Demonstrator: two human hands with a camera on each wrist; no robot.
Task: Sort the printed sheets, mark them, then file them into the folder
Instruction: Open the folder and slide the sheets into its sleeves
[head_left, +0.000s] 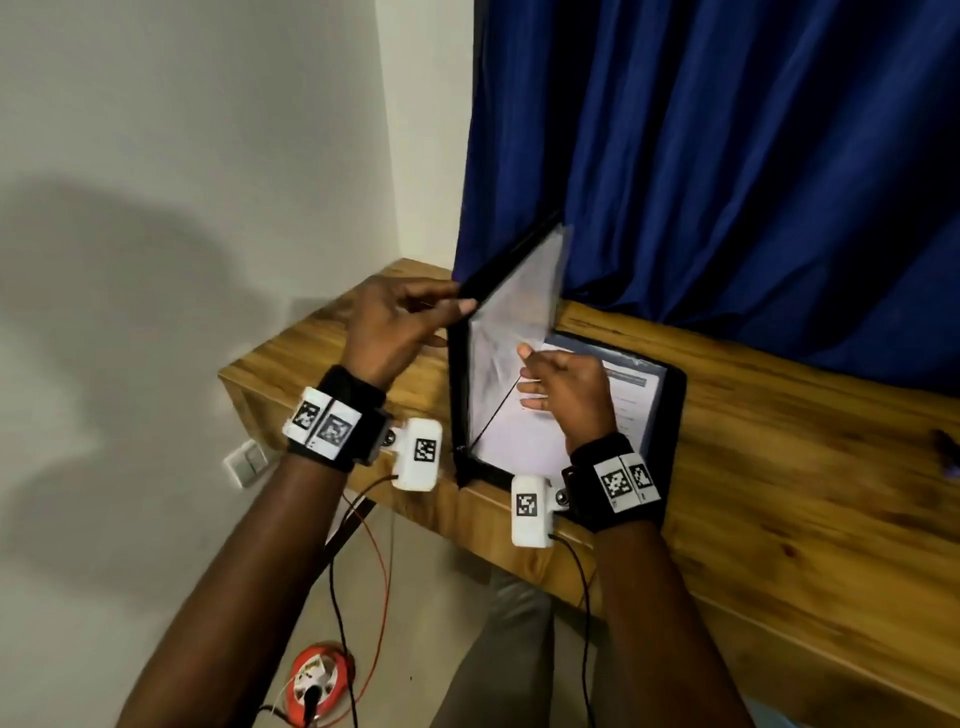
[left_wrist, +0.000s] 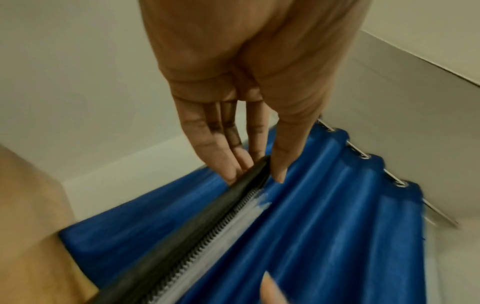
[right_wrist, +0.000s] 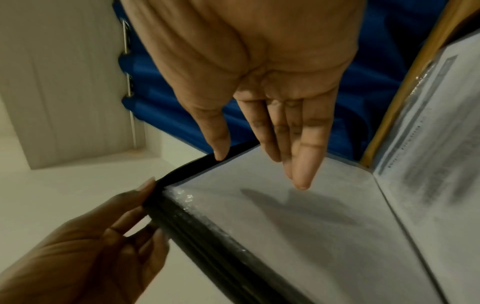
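A black folder (head_left: 672, 415) lies open on the wooden table (head_left: 805, 467). Its left cover (head_left: 498, 265) is raised steeply. My left hand (head_left: 447, 317) pinches that cover's top edge (left_wrist: 213, 218), fingers on one side and thumb on the other. A clear sleeve (head_left: 524, 291) stands up with the cover. My right hand (head_left: 530, 374) hovers over the folder's inside with straight fingers (right_wrist: 301, 164) near the clear sleeve (right_wrist: 285, 226); its thumb tip touches the cover's rim. A printed sheet (head_left: 631, 395) lies in a sleeve on the right half (right_wrist: 441, 144). A thin black cord (head_left: 491, 415) runs from the folder's near corner to my right fingers.
A blue curtain (head_left: 727, 156) hangs right behind the folder and touches the raised cover. A white wall (head_left: 182, 208) stands to the left. A small dark object (head_left: 950, 447) lies at the table's right edge. Cables and a red extension reel (head_left: 317, 680) are on the floor.
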